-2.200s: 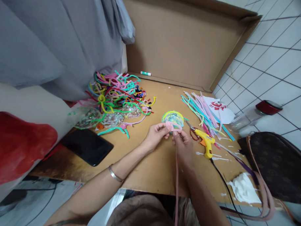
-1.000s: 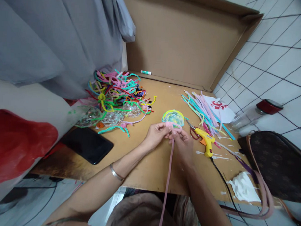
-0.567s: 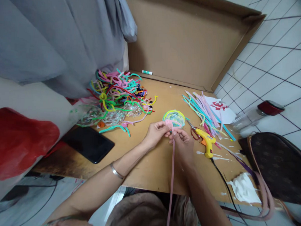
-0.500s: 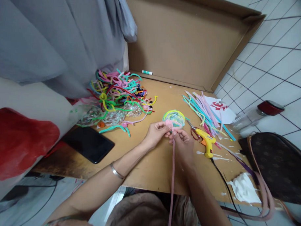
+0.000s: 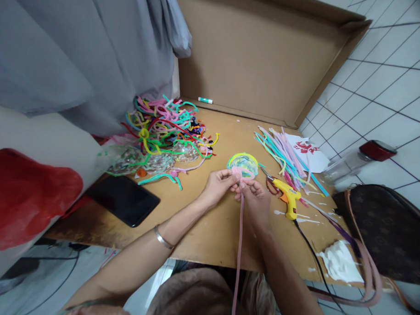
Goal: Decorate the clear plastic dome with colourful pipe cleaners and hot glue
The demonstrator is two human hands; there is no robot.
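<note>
A pink pipe cleaner (image 5: 240,236) is bent into a small loop at its top, and its long tail hangs down past the table edge. My left hand (image 5: 218,187) pinches the flattened, wrapped part of that loop. Close beside it, my right hand (image 5: 255,198) is closed on the same pipe cleaner where the tail leaves the loop. Just behind my fingertips lies a round, clear dish-like piece (image 5: 243,161) with a yellow and teal rim, partly hidden by the loop. A yellow hot glue gun (image 5: 287,197) rests right of my right hand, near red-handled scissors (image 5: 271,186).
Tangled pipe cleaners (image 5: 163,123) pile up at the left, near a black phone (image 5: 126,201). Straight pipe cleaners (image 5: 287,153) lie at the right. A glue stick (image 5: 205,101), clear bottle (image 5: 354,162), dark bag (image 5: 386,232) and white tissue (image 5: 342,262) surround the work area.
The hanging tail of the pink pipe cleaner has swung slightly left at its lower end. Both hands keep nearly the same place and grip.
</note>
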